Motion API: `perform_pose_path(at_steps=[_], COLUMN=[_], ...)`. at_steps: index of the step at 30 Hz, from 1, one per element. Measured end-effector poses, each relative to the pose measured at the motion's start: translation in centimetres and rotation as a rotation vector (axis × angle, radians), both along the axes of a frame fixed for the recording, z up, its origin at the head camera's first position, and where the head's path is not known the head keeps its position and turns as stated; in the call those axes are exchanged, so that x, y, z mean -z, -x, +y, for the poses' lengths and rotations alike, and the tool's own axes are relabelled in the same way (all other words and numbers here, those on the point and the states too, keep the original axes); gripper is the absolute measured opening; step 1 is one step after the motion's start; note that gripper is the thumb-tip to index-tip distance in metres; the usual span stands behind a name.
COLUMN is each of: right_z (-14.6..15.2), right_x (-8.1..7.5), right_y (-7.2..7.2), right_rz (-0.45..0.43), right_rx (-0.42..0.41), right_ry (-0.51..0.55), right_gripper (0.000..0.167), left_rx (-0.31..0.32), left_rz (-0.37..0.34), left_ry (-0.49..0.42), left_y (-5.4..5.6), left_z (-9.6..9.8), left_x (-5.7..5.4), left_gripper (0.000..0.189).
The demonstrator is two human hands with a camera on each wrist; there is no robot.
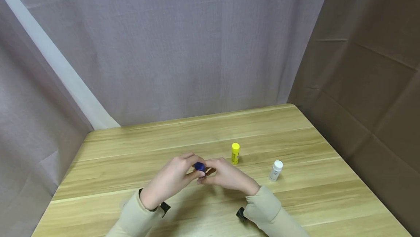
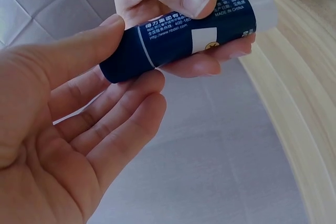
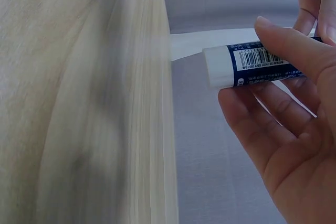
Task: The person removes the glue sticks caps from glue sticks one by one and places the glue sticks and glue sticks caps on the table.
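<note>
**Blue glue stick held between both hands above the table**

Nearest to us, 2 beige sleeves (image 1: pixel 137 217) lead to the hands, which meet over the front middle of the table (image 1: pixel 295 200). The left hand (image 1: pixel 172 180) pinches the dark cap end of the blue glue stick (image 2: pixel 184 35) between thumb and curled fingers; its palm is otherwise relaxed. The right hand (image 1: pixel 229 177) grips the other half, thumb across the label, fingers curled beneath, with the white base end (image 3: pixel 216 66) jutting past the fingertips. The stick lies roughly level, clear of the table.

Handling judgement: a light, rigid plastic cylinder with a smooth printed skin, so likely a little slippery if turned. It looks sturdy rather than fragile. We judge the best hold to be 1 hand on the body near the label and 1 hand on the cap, as now, since the seam between cap and body sits between the 2 grips.

Further back, a yellow glue stick (image 1: pixel 235 153) stands upright just beyond the right hand. A small white bottle (image 1: pixel 276 170) stands off to the right, well apart. Grey cloth (image 1: pixel 164 47) hangs behind.
</note>
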State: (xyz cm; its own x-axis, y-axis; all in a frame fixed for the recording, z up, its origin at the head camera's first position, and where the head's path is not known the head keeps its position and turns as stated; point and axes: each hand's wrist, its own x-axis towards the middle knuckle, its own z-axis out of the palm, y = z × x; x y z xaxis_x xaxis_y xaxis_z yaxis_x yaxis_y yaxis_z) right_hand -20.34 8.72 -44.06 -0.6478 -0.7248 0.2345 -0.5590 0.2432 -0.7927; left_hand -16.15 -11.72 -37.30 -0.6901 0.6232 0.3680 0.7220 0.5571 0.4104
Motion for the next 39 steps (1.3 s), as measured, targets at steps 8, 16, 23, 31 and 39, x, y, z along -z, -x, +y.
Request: perform_pose_path(at_steps=[8, 16, 23, 31, 39], right_z=[-0.09, -0.18, -0.36, -0.42, -0.34], right_x=[0.21, 0.3, 0.37, 0.37, 0.5], right_y=[0.2, 0.15, 0.13, 0.07, 0.05], right_rz=[0.019, 0.058, 0.044, 0.033, 0.052], right_rx=[0.001, -0.003, -0.001, 0.007, 0.028], right_ry=[-0.001, 0.013, 0.019, 0.019, 0.023], right_gripper=[0.022, 0.024, 0.025, 0.026, 0.024], left_rx=[-0.025, -0.039, -0.053, -0.079, -0.124], left_rz=[-0.007, 0.01, 0.019, 0.045, 0.082], left_ry=[-0.029, -0.029, -0.021, -0.016, -0.001], left_y=[-0.12, -0.01, 0.11, 0.05, -0.19], left_z=[0.03, -0.06, -0.01, 0.12, 0.59], left_x=[0.02, 0.22, 0.39, 0.6, 0.69], left_gripper=[0.017, 0.018, 0.017, 0.015, 0.02])
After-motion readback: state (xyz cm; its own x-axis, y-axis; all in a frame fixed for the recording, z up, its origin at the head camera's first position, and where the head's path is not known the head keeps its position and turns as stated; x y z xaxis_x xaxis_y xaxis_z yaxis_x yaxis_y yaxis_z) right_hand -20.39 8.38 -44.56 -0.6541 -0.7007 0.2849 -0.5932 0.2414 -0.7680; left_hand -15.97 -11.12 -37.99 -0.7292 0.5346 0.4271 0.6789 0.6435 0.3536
